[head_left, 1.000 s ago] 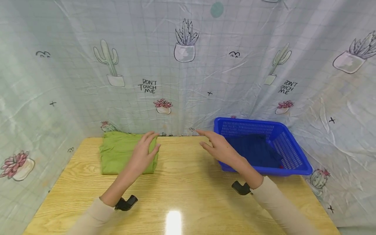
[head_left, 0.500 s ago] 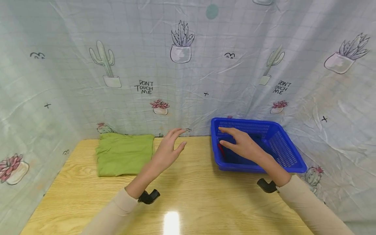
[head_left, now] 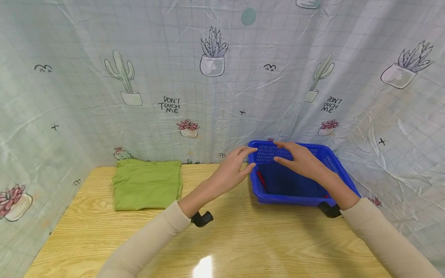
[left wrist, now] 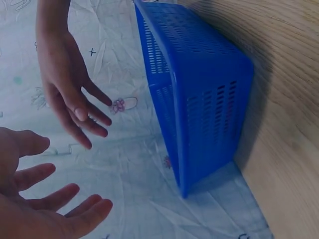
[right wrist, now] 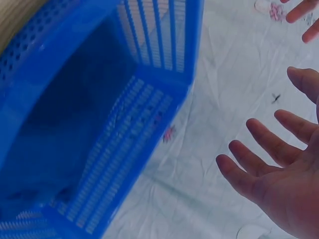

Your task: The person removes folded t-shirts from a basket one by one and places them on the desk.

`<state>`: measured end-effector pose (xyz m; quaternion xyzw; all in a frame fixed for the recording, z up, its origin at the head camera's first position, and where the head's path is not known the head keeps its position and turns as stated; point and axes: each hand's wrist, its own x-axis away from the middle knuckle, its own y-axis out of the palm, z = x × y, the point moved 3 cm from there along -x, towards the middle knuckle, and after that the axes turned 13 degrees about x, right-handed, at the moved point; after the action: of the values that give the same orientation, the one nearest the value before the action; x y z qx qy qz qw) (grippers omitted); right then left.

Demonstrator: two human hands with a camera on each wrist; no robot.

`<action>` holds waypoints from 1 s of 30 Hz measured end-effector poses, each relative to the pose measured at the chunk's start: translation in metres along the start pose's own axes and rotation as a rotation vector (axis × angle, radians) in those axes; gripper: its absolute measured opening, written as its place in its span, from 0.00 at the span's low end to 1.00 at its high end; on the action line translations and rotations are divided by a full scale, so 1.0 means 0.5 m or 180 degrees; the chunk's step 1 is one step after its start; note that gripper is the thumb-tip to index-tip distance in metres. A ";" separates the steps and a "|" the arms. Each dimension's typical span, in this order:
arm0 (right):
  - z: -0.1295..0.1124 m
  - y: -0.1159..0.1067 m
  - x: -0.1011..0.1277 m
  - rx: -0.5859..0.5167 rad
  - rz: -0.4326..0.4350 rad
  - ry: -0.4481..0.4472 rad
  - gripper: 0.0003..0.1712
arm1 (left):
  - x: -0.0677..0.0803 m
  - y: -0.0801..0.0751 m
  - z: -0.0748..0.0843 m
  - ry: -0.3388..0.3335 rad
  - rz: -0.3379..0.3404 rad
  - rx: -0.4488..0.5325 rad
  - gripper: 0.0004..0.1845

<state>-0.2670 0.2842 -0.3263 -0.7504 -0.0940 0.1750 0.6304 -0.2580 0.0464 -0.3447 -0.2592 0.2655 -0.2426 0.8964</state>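
My left hand [head_left: 232, 170] hovers beside the left edge of a blue plastic basket [head_left: 288, 200], fingers loosely extended and holding nothing. Over the basket is my right hand [head_left: 304, 160], its fingers spread and relaxed, also holding nothing. Dark blue cloth [head_left: 286, 181] lies inside the basket, with a small red strip [head_left: 261, 180] showing near its left wall. In the left wrist view both hands stay apart from the basket's rim [left wrist: 178, 114]. The right wrist view looks down into the basket, past the open fingers [right wrist: 271, 142].
A folded green cloth [head_left: 147, 185] lies flat at the back left of the wooden table [head_left: 236, 239]. Behind the table hangs a patterned curtain [head_left: 156, 69], close against the basket's back. Each wrist carries a black camera mount [head_left: 202, 219].
Both hands have moved right, the left from above the green cloth to the basket's left edge, the right from the basket's left side to over it. The head view has shifted slightly.
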 end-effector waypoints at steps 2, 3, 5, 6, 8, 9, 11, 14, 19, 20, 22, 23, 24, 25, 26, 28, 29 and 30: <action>0.014 -0.009 0.001 0.0041 -0.0020 0.0005 0.36 | -0.018 0.008 0.006 -0.0045 -0.0067 0.0004 0.26; 0.021 -0.014 0.001 0.0045 -0.0032 0.0009 0.36 | -0.027 0.012 0.008 -0.0070 -0.0114 0.0007 0.26; 0.039 -0.025 0.001 0.0010 -0.0050 0.0037 0.37 | -0.050 0.020 0.011 -0.0109 -0.0229 -0.0009 0.26; 0.049 -0.031 0.001 -0.0024 -0.0051 0.0040 0.37 | -0.062 0.025 0.012 -0.0114 -0.0306 -0.0010 0.26; 0.068 -0.043 0.000 -0.0131 -0.0086 0.0048 0.37 | -0.088 0.036 0.008 -0.0153 -0.0482 0.0035 0.26; 0.078 -0.048 0.000 -0.0209 -0.0109 0.0049 0.37 | -0.101 0.042 0.004 -0.0183 -0.0577 0.0089 0.26; 0.099 -0.058 -0.001 -0.0296 -0.0149 0.0063 0.37 | -0.126 0.056 -0.007 -0.0285 -0.0762 0.0263 0.26; 0.129 -0.064 -0.003 -0.0298 -0.0275 0.0121 0.37 | -0.153 0.076 -0.029 -0.0627 -0.0991 0.0750 0.26; 0.183 -0.058 0.001 -0.0243 -0.0487 0.0243 0.38 | -0.188 0.121 -0.064 -0.1398 -0.1136 0.1768 0.29; 0.196 -0.053 0.001 -0.0261 -0.0541 0.0270 0.38 | -0.195 0.131 -0.070 -0.1518 -0.1128 0.1891 0.30; 0.222 -0.040 -0.001 -0.0355 -0.0640 0.0301 0.39 | -0.208 0.150 -0.080 -0.1715 -0.1088 0.2044 0.33; 0.236 -0.032 -0.002 -0.0423 -0.0709 0.0327 0.39 | -0.213 0.159 -0.085 -0.1794 -0.1044 0.2053 0.34; 0.251 -0.022 -0.003 -0.0538 -0.0808 0.0393 0.40 | -0.218 0.169 -0.090 -0.1877 -0.0982 0.2074 0.36; 0.265 -0.011 -0.004 -0.0668 -0.0921 0.0467 0.41 | -0.221 0.179 -0.093 -0.1962 -0.0891 0.2044 0.37; 0.281 0.003 -0.003 -0.0786 -0.1020 0.0543 0.42 | -0.224 0.189 -0.097 -0.2052 -0.0814 0.1990 0.39; 0.306 0.033 0.001 -0.1028 -0.1269 0.0715 0.45 | -0.226 0.208 -0.106 -0.2256 -0.0671 0.1887 0.42; 0.315 0.049 0.005 -0.1147 -0.1408 0.0843 0.47 | -0.225 0.218 -0.110 -0.2371 -0.0615 0.1843 0.44; 0.322 0.065 0.011 -0.1259 -0.1547 0.0988 0.48 | -0.224 0.228 -0.115 -0.2495 -0.0593 0.1808 0.45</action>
<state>-0.3259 0.4272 -0.3821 -0.8314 -0.2050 -0.1181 0.5028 -0.3418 0.1764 -0.4145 -0.0990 -0.1928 -0.2687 0.9385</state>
